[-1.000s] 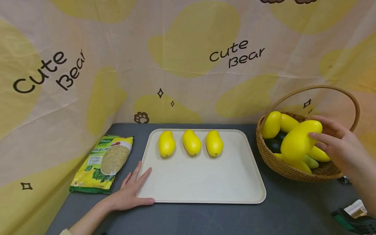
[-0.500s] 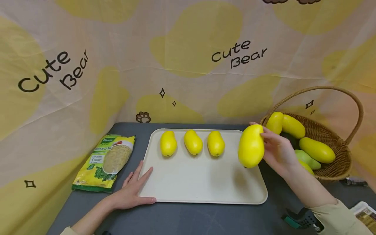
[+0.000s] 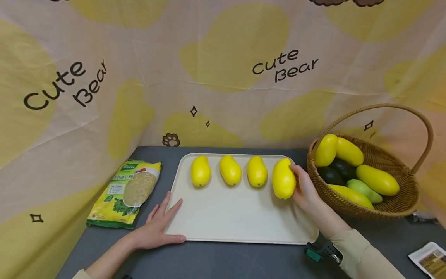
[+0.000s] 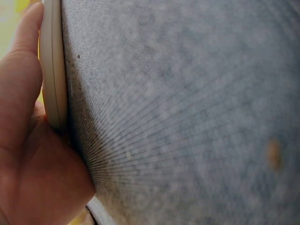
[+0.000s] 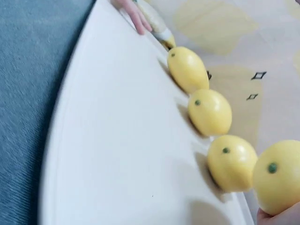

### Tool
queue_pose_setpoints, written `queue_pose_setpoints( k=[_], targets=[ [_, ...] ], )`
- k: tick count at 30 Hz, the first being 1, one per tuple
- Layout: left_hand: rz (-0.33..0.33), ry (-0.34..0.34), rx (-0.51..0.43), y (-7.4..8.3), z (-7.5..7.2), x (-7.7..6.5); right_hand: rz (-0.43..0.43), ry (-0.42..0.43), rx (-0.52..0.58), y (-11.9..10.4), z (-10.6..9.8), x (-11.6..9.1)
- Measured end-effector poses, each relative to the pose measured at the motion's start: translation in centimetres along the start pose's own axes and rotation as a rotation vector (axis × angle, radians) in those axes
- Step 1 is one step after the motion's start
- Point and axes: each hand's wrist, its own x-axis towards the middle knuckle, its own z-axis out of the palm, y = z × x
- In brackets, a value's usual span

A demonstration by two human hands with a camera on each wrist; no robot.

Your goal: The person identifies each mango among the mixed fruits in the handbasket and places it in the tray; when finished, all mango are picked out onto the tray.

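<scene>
Along the back of a white tray [image 3: 237, 217] lie three yellow mangoes, the leftmost mango [image 3: 201, 171] near the back left corner. My right hand [image 3: 306, 190] grips another mango [image 3: 283, 179] from its right side, at the row's right end. A shadow falls on the tray below that mango in the right wrist view, so it seems to be just above the surface. With its fingers spread, my left hand [image 3: 155, 228] rests on the tray's front left corner. The left wrist view shows the left palm against the tray's rim [image 4: 55, 84].
At the right, a wicker basket [image 3: 400, 205] holds several mangoes, dark avocado-like fruits [image 3: 331, 175] and a green fruit [image 3: 364, 190]. Left of the tray lies a yellow Knorr packet [image 3: 123, 193]. A white and brown packet [image 3: 432, 259] lies at the front right. Patterned cloth stands behind.
My right hand has lifted a mango out of the basket and carried it left over the tray's right end, lowering it beside the row. The left hand has stayed at the tray's corner.
</scene>
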Motion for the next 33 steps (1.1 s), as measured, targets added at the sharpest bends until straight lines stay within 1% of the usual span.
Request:
queue_pose_setpoints(
  k=[3,5,6,9,13,15,21,28,33],
  targets=[
    [0.002,0.001,-0.010,0.1,0.0,0.0,-0.018,0.107,-0.044,0.4,-0.2,1.1],
    [0.002,0.003,-0.011,0.2,0.0,0.0,-0.039,0.172,-0.110,0.6,-0.1,2.0],
    [0.003,0.003,-0.010,0.2,0.0,0.0,-0.058,0.198,-0.147,0.7,-0.1,2.4],
    [0.008,0.019,0.001,-0.3,0.3,0.1,-0.100,0.245,-0.264,1.2,-0.2,3.6],
    [0.027,0.025,-0.009,-0.6,0.4,0.1,-0.109,0.260,-0.340,1.8,-0.4,4.6],
    [0.028,0.014,-0.023,-0.2,0.1,0.0,-0.105,0.266,-0.363,1.9,-0.4,4.9],
    [0.002,-0.002,-0.003,0.1,0.0,0.0,-0.113,0.280,-0.429,2.0,-0.6,5.5],
    [0.004,-0.003,-0.002,-0.1,0.2,0.0,-0.105,0.315,-0.509,1.9,-1.4,6.2],
    [0.005,0.000,-0.003,-0.1,0.1,0.0,-0.100,0.337,-0.539,1.8,-1.7,6.4]
  ],
)
